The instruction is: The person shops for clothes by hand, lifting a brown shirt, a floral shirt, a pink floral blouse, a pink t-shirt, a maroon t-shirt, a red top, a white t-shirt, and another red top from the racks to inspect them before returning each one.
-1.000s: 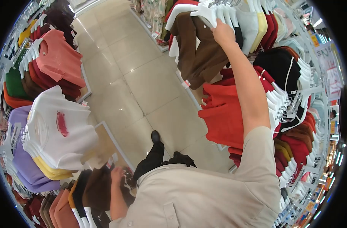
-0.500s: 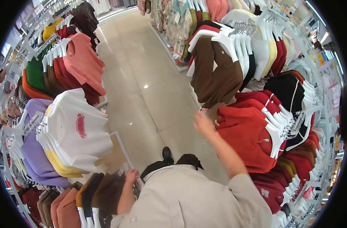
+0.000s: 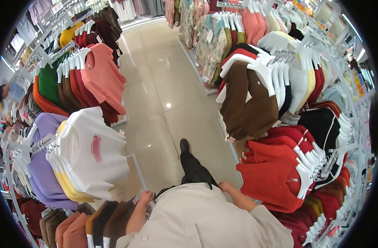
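While both forearms hang low: the left hand (image 3: 144, 198) is on the left of the beige shirt (image 3: 176, 219), the right hand (image 3: 225, 186) on its right.
Left fingers: bent inward and close together; whether they are clamped on anything, I cannot tell.
Right fingers: curled loosely beside the black trousers (image 3: 195, 170); whether the tips meet, I cannot tell.
Near left rack: dark brown garments (image 3: 119, 223) hang just beside the left hand.
Near right rack: a red sweater (image 3: 265, 177) on a white hanger (image 3: 304, 180) is near the right hand, apart from it.
Left, farther along: a white T-shirt (image 3: 79, 151) with a pink print hangs in front of yellow and purple garments; beyond it is a coral top (image 3: 104, 74).
Right, farther along: a brown top (image 3: 249, 105) hangs beyond the red sweater.
Far right: patterned garments (image 3: 209, 45).
Aisle: glossy tiled floor (image 3: 156, 132), with one dark shoe (image 3: 184, 145) on it.
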`<action>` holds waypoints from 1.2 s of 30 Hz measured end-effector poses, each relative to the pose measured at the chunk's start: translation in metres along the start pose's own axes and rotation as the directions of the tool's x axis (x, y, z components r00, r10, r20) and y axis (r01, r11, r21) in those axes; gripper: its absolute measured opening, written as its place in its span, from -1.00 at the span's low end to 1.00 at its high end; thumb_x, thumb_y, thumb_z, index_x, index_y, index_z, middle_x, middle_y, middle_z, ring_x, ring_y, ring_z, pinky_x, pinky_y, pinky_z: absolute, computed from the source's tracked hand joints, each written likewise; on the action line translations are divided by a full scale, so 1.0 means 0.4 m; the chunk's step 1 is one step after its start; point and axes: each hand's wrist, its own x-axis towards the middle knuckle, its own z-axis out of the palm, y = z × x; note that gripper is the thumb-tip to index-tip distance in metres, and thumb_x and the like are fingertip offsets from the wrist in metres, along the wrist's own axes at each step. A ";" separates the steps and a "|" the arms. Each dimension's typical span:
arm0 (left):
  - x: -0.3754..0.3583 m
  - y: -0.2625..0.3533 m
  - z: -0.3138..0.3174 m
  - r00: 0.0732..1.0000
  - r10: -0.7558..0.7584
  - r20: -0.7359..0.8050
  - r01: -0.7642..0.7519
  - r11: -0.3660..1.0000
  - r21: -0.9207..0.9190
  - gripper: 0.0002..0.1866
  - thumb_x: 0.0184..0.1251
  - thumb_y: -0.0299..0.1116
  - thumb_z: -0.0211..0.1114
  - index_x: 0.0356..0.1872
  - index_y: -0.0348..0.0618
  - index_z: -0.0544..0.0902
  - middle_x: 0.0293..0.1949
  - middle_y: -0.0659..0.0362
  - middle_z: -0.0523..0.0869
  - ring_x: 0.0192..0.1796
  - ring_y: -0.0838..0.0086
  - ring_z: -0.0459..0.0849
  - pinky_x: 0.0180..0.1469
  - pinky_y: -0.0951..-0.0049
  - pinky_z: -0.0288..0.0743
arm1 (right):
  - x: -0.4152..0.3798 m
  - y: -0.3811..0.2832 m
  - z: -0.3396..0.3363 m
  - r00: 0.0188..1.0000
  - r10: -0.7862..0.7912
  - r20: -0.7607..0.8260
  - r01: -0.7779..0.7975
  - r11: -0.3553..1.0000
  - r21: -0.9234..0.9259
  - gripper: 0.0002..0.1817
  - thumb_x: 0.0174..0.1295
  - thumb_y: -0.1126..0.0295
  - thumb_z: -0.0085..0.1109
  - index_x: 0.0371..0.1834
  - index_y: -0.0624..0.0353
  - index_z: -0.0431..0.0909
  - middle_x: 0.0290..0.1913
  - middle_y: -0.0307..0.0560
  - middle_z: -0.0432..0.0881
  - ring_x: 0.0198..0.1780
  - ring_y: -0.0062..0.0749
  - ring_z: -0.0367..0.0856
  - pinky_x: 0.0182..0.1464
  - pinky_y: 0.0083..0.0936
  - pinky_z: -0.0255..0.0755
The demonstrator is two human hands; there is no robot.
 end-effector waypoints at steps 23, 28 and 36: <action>0.346 0.702 -0.147 0.983 0.073 -0.170 -0.095 0.987 -0.127 -0.70 0.47 -0.17 0.18 -0.26 -0.23 0.66 -0.46 0.18 0.66 -0.44 0.46 0.62 -0.39 0.39 0.51 | 0.637 -0.613 -1.130 0.816 -0.097 -0.571 0.235 0.956 0.173 -0.66 0.36 0.13 0.04 -0.19 0.19 0.65 -0.33 0.11 0.70 -0.24 0.07 0.67 -0.16 -0.12 0.51; 0.428 0.829 -0.199 0.956 0.186 -0.228 -0.161 0.979 0.127 -0.68 0.44 -0.14 0.15 -0.27 -0.22 0.65 -0.51 0.17 0.62 -0.48 0.46 0.59 -0.42 0.36 0.50 | 0.515 -0.780 -1.500 0.651 -0.088 -0.754 0.295 0.945 0.144 -0.69 0.40 0.17 0.07 -0.24 0.22 0.59 -0.31 0.21 0.64 -0.24 0.18 0.61 -0.22 -0.12 0.46; 0.614 0.949 -0.242 0.978 0.063 -0.197 -0.050 0.996 0.074 -0.81 0.39 -0.30 0.24 -0.30 -0.21 0.67 -0.63 0.22 0.56 -0.66 0.51 0.48 -0.59 0.46 0.41 | 0.411 -0.842 -1.818 0.210 0.022 -0.977 0.400 0.910 0.107 -0.78 0.40 0.33 0.18 -0.12 0.29 0.64 -0.41 -0.03 0.64 -0.40 -0.41 0.60 -0.29 -0.45 0.49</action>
